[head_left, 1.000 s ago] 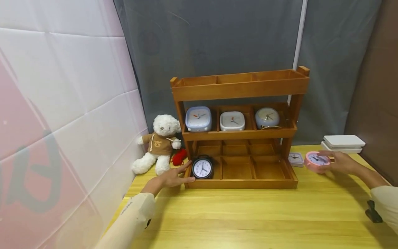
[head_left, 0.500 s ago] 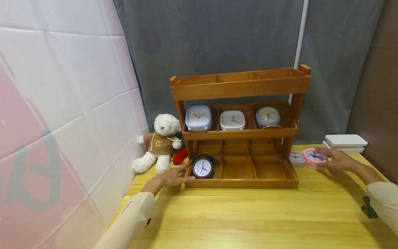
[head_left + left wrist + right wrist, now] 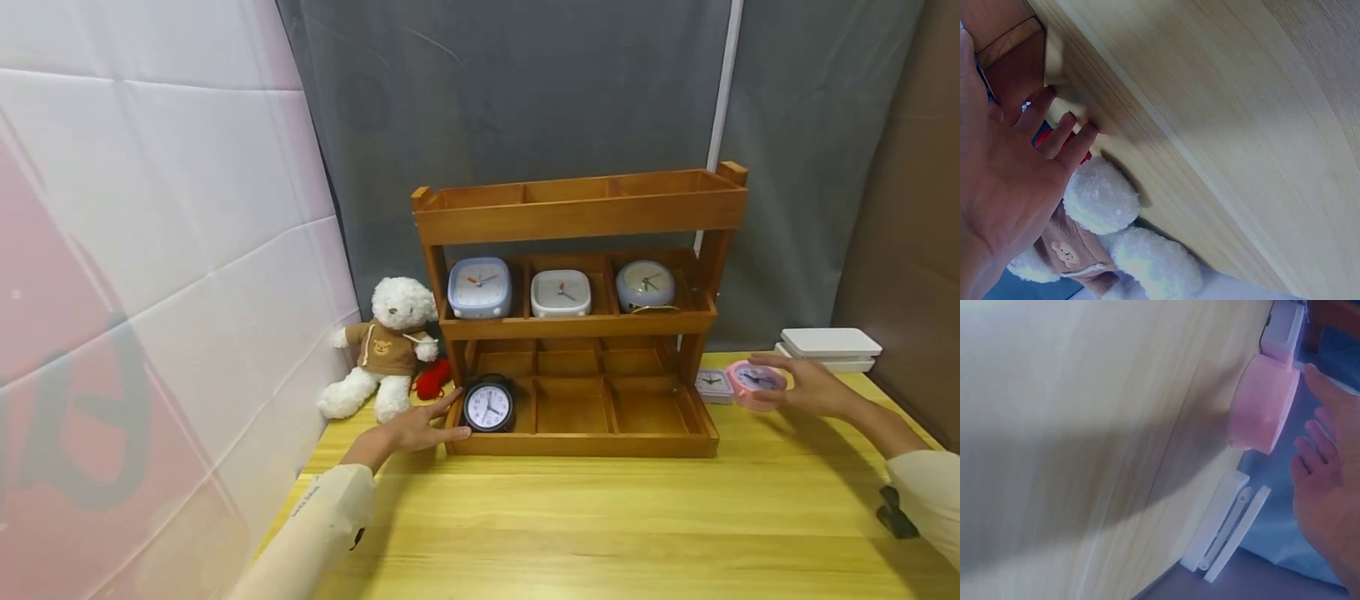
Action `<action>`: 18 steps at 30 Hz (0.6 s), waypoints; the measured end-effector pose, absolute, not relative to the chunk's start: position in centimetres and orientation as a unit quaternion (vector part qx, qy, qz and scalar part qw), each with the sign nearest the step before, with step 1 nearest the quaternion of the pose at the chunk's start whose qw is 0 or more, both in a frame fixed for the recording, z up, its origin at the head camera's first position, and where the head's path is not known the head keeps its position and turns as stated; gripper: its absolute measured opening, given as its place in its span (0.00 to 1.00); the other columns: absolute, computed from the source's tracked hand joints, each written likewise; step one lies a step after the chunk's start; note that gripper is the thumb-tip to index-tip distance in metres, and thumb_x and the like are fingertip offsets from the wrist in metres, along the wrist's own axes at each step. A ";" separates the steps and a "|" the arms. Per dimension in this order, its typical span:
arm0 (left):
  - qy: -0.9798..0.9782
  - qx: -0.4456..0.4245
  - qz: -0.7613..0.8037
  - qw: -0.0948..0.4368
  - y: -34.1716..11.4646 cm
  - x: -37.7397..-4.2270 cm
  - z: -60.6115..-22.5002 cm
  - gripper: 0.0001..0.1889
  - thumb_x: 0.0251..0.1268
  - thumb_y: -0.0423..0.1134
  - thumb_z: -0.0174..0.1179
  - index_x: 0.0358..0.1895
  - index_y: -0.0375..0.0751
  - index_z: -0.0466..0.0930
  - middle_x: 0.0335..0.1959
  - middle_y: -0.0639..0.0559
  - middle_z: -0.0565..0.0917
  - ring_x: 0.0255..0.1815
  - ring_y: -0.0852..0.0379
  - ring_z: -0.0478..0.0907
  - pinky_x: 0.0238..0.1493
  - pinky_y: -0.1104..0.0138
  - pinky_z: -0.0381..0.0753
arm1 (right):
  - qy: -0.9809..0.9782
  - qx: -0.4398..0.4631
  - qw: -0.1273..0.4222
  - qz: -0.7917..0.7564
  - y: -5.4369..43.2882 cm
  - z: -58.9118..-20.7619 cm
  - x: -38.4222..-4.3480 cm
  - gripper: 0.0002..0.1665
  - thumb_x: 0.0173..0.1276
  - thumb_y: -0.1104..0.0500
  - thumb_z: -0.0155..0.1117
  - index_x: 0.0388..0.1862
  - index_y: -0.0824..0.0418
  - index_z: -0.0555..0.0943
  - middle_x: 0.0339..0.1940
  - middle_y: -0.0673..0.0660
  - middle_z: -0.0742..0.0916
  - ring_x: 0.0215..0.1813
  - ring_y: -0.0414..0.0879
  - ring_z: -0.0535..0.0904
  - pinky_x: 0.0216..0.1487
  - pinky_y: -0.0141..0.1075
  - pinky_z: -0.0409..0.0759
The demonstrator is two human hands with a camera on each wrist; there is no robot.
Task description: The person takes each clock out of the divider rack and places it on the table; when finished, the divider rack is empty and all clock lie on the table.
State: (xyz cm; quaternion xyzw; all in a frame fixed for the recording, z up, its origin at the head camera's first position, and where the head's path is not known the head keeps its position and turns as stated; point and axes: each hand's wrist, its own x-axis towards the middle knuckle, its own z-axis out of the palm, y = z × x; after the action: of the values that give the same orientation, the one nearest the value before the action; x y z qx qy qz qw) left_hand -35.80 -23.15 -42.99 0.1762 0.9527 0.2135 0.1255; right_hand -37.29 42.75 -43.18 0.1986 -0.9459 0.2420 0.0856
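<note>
In the head view my left hand (image 3: 411,427) has its fingers spread at the left end of the wooden shelf (image 3: 585,446). Two fingertips reach the edge beside a round black alarm clock (image 3: 488,405) in the lower tier. My right hand (image 3: 813,386) is at the right side of a round pink alarm clock (image 3: 757,379), thumb and forefinger extended along its face. The right wrist view shows these fingers close beside the pink casing, loosely bent, not wrapped round it. A small square white clock (image 3: 714,382) stands against the pink clock's left side.
On the middle tier sit a blue square clock (image 3: 479,287), a white clock (image 3: 561,292) and a round bluish clock (image 3: 646,283). A plush toy (image 3: 387,346) and red yarn (image 3: 432,378) are left of the shelf. Flat white boxes (image 3: 828,343) lie back right.
The pink clock has slid left until it meets the small white clock, and its face has turned more toward the front. My right hand has shifted left along with it. My left hand has stayed put.
</note>
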 end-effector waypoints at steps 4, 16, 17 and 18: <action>0.952 0.177 0.215 0.128 -23.2 -35.8 -43.0 0.49 0.69 0.71 0.59 0.86 0.57 0.49 0.73 0.35 0.74 0.73 0.31 0.69 0.72 0.40 0.66 | -0.939 0.217 0.117 0.239 42.1 -43.0 -36.8 0.39 0.58 0.56 0.83 0.64 0.73 0.79 0.46 0.71 0.88 0.39 0.54 0.79 0.39 0.43 0.77; 0.950 0.176 0.223 0.129 -23.3 -35.8 -43.1 0.49 0.68 0.70 0.59 0.86 0.58 0.49 0.73 0.35 0.73 0.74 0.30 0.67 0.73 0.39 0.65 | -0.907 0.295 0.202 0.223 39.0 -42.4 -34.8 0.35 0.54 0.59 0.84 0.60 0.68 0.83 0.45 0.65 0.90 0.34 0.38 0.76 0.33 0.36 0.78; 0.951 0.176 0.222 0.128 -23.3 -35.9 -43.1 0.49 0.68 0.71 0.59 0.86 0.59 0.49 0.73 0.36 0.74 0.74 0.30 0.67 0.73 0.40 0.65 | -0.906 0.299 0.205 0.218 38.6 -42.3 -34.7 0.35 0.54 0.59 0.85 0.60 0.68 0.83 0.47 0.65 0.90 0.36 0.36 0.76 0.35 0.33 0.78; 0.951 0.176 0.221 0.127 -23.3 -35.9 -43.1 0.49 0.68 0.71 0.59 0.86 0.59 0.49 0.73 0.36 0.74 0.74 0.30 0.67 0.73 0.40 0.65 | -0.905 0.303 0.206 0.217 38.3 -42.2 -34.5 0.35 0.54 0.59 0.85 0.60 0.67 0.83 0.48 0.64 0.90 0.38 0.37 0.78 0.37 0.29 0.78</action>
State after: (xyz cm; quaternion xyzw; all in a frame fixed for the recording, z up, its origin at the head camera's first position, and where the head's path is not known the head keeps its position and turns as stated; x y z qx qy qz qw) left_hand -35.86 -23.30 -43.14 0.1761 0.9510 0.2205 0.1266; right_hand -34.55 38.27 -42.21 0.3026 -0.9049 0.2174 0.2056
